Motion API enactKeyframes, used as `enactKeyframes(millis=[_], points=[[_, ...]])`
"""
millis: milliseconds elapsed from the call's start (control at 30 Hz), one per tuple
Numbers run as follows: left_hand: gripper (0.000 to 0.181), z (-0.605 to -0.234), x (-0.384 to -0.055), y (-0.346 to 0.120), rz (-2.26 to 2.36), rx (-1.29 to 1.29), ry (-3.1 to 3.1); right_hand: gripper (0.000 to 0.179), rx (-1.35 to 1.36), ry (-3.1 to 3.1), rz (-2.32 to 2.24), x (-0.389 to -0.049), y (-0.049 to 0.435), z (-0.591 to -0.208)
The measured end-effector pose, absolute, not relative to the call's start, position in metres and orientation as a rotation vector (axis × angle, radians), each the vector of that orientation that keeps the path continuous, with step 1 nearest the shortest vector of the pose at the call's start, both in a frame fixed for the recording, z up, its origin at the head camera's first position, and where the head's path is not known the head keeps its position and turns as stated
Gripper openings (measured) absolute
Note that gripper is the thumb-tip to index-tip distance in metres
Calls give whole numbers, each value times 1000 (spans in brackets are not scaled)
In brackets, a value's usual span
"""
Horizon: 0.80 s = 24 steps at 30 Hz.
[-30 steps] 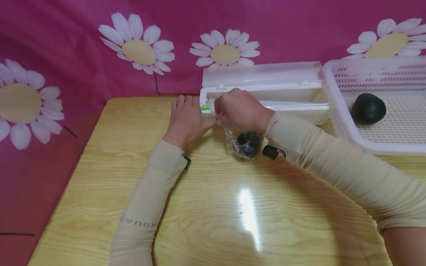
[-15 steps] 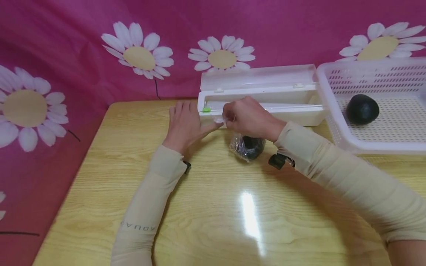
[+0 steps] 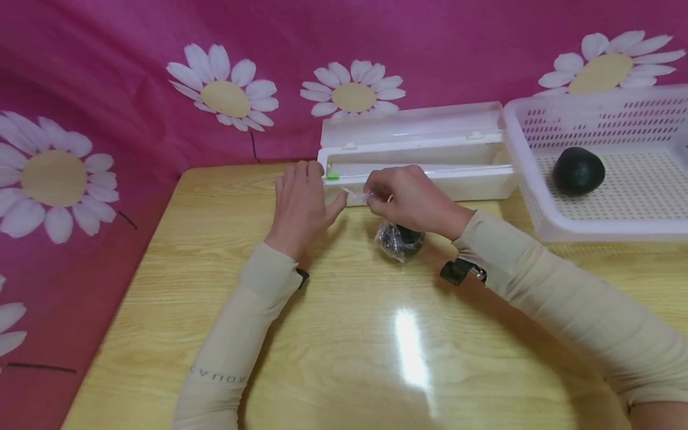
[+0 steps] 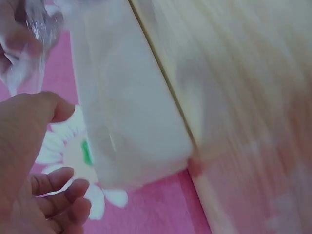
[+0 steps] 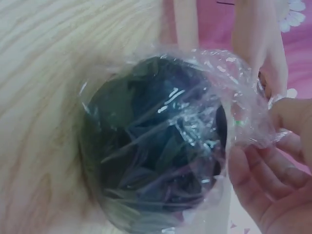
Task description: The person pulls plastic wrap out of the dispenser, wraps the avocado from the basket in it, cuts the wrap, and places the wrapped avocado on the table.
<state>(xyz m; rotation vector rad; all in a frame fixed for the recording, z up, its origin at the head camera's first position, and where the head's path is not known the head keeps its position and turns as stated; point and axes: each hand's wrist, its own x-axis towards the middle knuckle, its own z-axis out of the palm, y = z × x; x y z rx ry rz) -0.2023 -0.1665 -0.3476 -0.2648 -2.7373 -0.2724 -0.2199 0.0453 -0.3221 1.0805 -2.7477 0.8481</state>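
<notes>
In the head view, my right hand (image 3: 414,197) pinches a bunched strand of cling film (image 3: 356,196) between thumb and fingers. Below it on the table lies a dark, rounded object (image 5: 156,131) wrapped in clear film, which the right wrist view shows up close. My left hand (image 3: 301,209) is at the left end of a white cling film dispenser box (image 3: 462,185), thumb held apart from the fingers. The left wrist view shows those fingers loosely bent with nothing between them. The box lid (image 3: 419,125) is raised, and a green slider (image 3: 332,175) sits at its left front edge.
Right of the box stands a white perforated plastic basket (image 3: 607,230) holding another dark, rounded object (image 3: 578,171). A pink cloth (image 3: 457,48) with white daisies hangs behind the wooden table (image 3: 333,340). Light reflects off the tabletop near its middle.
My right hand has moved right and slightly down from the box's left end, drawing the film strand along. The left thumb has come away from the film. The head view has shifted a little.
</notes>
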Motion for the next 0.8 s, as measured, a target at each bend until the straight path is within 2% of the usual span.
enactKeyframes(millis=[133,233,367,433,500,567,800], points=[[34,-349,-195,-154,-469,-336,-2798,11,1032,-2712,927,-218,56,-325],[36,-352,-187,-142,-701,-381,-2916,19,969,-2702,1009,-217,67,-328],[60,-355,-177,-119,-948,-387,-3044,28,868,-2698,1107,-217,83,-337],[76,-358,-174,-108,-945,-401,-3072,30,804,-2712,1153,-215,92,-342],[82,-360,-172,-99,-900,-435,-3076,30,741,-2725,1179,-214,100,-348],[81,-363,-171,-94,-858,-491,-3058,29,694,-2747,1194,-212,108,-352],[53,-361,-171,-100,-1008,-712,-3031,32,754,-2789,1260,-206,126,-361]])
